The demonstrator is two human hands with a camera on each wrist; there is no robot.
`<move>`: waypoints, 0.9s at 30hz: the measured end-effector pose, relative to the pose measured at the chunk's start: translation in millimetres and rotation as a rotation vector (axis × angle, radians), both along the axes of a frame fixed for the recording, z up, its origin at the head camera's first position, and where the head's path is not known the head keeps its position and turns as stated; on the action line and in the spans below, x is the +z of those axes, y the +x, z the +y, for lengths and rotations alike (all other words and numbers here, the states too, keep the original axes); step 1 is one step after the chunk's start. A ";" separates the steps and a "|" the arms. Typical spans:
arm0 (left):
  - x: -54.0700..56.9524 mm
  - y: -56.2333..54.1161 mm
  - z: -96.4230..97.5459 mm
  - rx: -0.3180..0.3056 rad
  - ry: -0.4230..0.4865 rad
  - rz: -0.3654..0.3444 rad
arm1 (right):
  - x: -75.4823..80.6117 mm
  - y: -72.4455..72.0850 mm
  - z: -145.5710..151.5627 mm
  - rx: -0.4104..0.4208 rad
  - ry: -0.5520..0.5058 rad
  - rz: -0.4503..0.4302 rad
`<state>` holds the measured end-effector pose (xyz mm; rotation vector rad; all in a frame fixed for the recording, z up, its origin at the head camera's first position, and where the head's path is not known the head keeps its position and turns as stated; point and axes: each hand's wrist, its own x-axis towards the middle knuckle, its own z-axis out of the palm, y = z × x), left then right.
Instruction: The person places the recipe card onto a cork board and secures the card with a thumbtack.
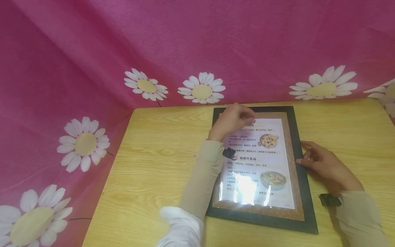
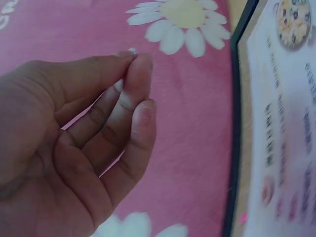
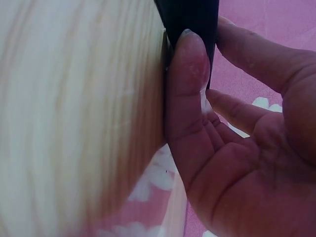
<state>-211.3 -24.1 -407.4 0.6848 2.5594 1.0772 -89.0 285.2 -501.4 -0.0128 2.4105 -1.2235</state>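
A dark-edged picture frame (image 1: 262, 219) with a brown inner border lies on the wooden table. Inside it is a white recipe sheet (image 1: 271, 161) with Chinese print and two pictures of food bowls; light glares on its lower part. My left hand (image 1: 232, 120) is over the frame's top left. In the left wrist view its thumb (image 2: 106, 64) and fingertips meet, with no held thing visible between them. My right hand (image 1: 325, 164) is at the frame's right edge. In the right wrist view its digits stand on both sides of the dark edge (image 3: 191, 17), pinching it.
The wooden table (image 1: 148, 164) extends to the left of the frame. A pink curtain (image 1: 200, 41) with white daisies hangs along the back and left side. White cloth (image 1: 180, 223) hangs by the left sleeve. Each forearm wears a dark strap (image 1: 330, 200).
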 end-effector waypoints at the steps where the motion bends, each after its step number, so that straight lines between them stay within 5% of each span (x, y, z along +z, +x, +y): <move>1: -3.2 -4.1 4.8 -0.002 0.001 -0.013 | 0.3 0.2 0.3 -0.001 -0.007 -0.001; 7: -24.6 -23.4 32.2 -0.016 0.041 -0.101 | 0.1 1.7 2.6 0.011 0.002 0.014; 15: -49.0 -40.7 57.1 0.040 0.054 -0.141 | 0.2 1.9 1.0 0.001 -0.016 0.037; 27: -64.7 -57.3 83.2 0.109 -0.015 -0.051 | -0.3 -0.4 1.9 -0.014 -0.016 0.024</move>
